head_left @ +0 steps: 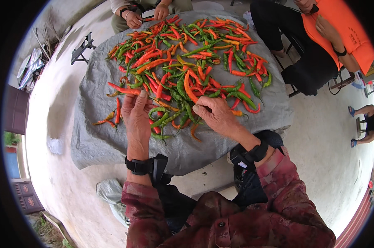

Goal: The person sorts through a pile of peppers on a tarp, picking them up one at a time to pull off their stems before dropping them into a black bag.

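A spread of red, orange and green chili peppers point(182, 62) covers much of a grey sheet point(108, 142) laid over a table. My left hand point(137, 111) pinches a red chili pepper point(123, 89) near its thick end, the tip pointing left. My right hand point(216, 115) grips an orange-red chili pepper point(189, 87) that stands up from its thumb and fingers, over the pile. Several green peppers point(162, 120) lie between my two hands. Beside my left hand, a few loose peppers point(108, 118) rest apart from the main pile.
Across the table, another person's hands point(147, 16) work at the pile's far edge. A person in an orange vest point(340, 33) sits at the far right. A small folding stool point(82, 48) stands left of the table, and a crumpled pale bag point(112, 196) lies on the floor.
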`<state>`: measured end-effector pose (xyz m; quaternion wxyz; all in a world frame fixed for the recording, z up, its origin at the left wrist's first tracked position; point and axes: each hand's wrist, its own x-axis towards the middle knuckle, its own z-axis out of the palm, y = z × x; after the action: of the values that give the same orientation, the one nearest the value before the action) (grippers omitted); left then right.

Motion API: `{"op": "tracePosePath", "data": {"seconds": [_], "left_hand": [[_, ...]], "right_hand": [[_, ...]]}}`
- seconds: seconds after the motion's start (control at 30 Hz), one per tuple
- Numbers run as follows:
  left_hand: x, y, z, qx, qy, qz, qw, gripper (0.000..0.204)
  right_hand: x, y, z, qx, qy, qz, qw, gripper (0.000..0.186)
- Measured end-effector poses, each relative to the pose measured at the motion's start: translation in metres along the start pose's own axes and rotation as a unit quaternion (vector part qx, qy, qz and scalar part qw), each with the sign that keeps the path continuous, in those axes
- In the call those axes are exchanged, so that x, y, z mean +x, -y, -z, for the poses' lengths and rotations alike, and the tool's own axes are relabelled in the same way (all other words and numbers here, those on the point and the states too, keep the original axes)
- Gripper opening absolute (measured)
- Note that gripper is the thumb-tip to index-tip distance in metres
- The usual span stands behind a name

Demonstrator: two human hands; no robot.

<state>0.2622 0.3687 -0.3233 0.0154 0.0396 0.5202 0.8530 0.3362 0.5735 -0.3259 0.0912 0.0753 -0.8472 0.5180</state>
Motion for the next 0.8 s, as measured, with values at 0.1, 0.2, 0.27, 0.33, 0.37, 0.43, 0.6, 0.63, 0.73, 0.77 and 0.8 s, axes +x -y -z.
{"op": "tracePosePath", "data": {"seconds": [0.1,0.2,0.27,0.33,0.37,0.43,0.6,0.63,0.73,0.77,0.8], "left_hand": [[0.016,-0.019,0.060,-0.088,-0.089,-0.056,0.991,0.016],[0.020,-0.018,0.079,-0.202,-0.190,-0.049,0.960,0.024],[0.018,-0.016,0.078,-0.263,-0.242,-0.018,0.934,0.030],[0.013,-0.013,0.063,-0.259,-0.170,0.039,0.950,0.039],[0.011,-0.010,0.051,-0.233,-0.156,0.051,0.958,0.038],[0.004,-0.007,0.032,-0.187,-0.081,0.074,0.976,0.035],[-0.018,-0.006,-0.013,0.129,0.097,0.092,0.983,0.023],[-0.021,-0.004,-0.017,0.121,0.108,0.090,0.983,0.023],[-0.024,0.004,-0.024,0.163,0.143,0.108,0.970,0.022],[-0.023,0.006,-0.024,0.164,0.141,0.097,0.971,0.021],[-0.021,0.006,-0.023,0.169,0.133,0.084,0.973,0.021]], "right_hand": [[0.006,0.004,0.005,-0.011,-0.048,-0.019,0.999,0.017],[0.006,-0.005,0.007,-0.046,-0.062,-0.031,0.997,0.017],[0.001,-0.010,0.003,-0.184,-0.006,-0.033,0.982,0.022],[-0.001,-0.016,-0.007,-0.247,-0.025,-0.009,0.969,0.024],[-0.001,-0.016,-0.010,-0.308,-0.044,0.013,0.950,0.026],[0.003,-0.014,-0.012,-0.326,-0.020,-0.021,0.945,0.027],[0.010,-0.013,-0.021,-0.329,-0.027,-0.055,0.942,0.025],[0.010,-0.013,-0.023,-0.322,-0.033,-0.065,0.944,0.023],[0.010,-0.014,-0.021,-0.239,-0.045,-0.093,0.965,0.019],[0.007,-0.014,-0.019,-0.197,-0.086,-0.058,0.975,0.018],[0.009,-0.008,-0.015,-0.197,-0.087,-0.056,0.975,0.018]]}}
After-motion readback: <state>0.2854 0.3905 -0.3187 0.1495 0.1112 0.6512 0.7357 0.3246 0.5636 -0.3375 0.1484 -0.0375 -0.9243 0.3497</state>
